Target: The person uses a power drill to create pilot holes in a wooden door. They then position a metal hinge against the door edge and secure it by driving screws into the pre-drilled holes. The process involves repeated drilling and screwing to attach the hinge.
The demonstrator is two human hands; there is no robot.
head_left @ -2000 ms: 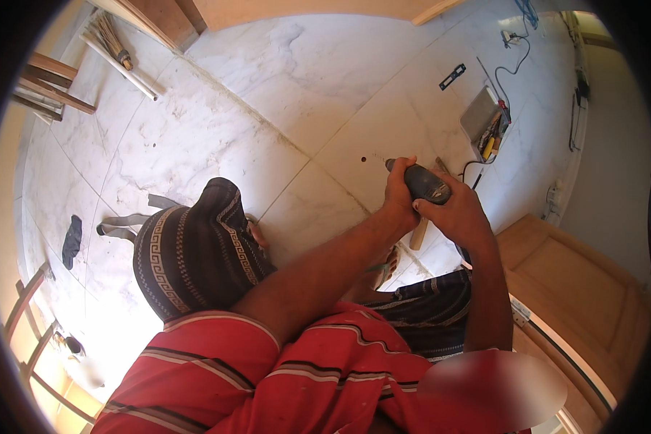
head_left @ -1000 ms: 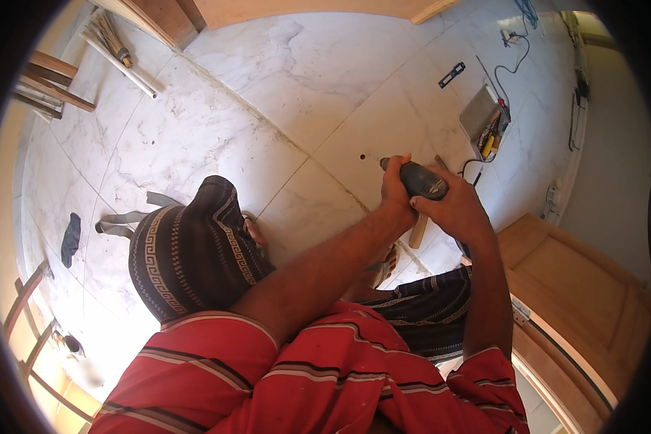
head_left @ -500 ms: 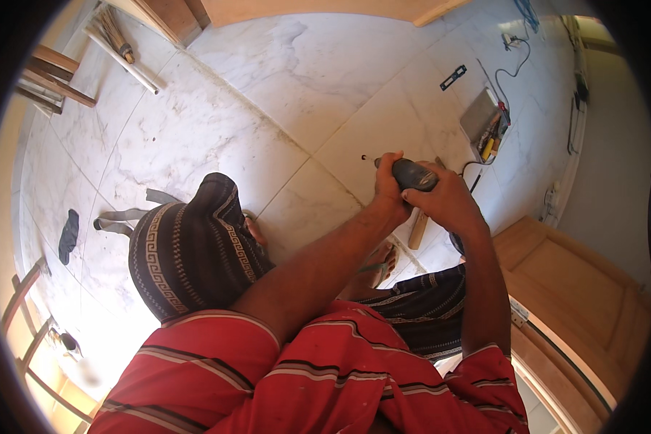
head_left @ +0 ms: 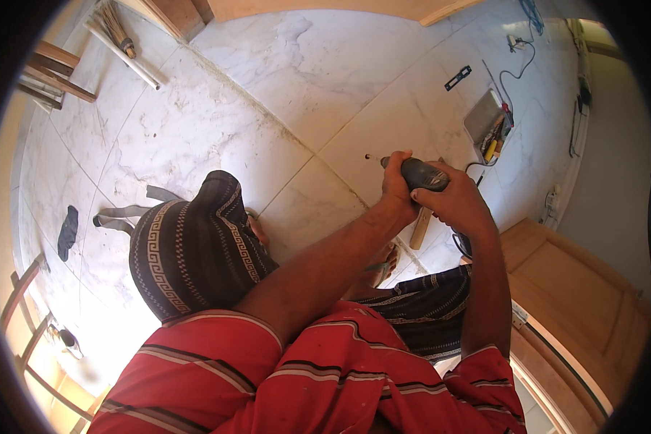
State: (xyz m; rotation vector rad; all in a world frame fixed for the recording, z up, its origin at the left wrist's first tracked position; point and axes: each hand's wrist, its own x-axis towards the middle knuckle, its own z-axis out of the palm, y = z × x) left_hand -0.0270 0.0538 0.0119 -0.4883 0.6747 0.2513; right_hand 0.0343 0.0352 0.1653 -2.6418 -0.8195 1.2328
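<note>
While the left hand (head_left: 397, 182) grips the drill (head_left: 424, 175), the right hand (head_left: 458, 200) clasps its rear; tiles (head_left: 267, 94) lie below.

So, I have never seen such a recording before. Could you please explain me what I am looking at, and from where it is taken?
Of course. There is no machine arm here: these are a person's bare hands. The camera sits on the person's head and looks down; its fisheye lens bends straight edges, so the red striped shirt fills the bottom.

The left hand and right hand together hold a dark power tool. Its front points toward a small dark hole in the tiled floor; whether the tip is inside, I cannot tell.

Also on the floor are a grey tray with hand tools, a broom and a white pipe.
</note>
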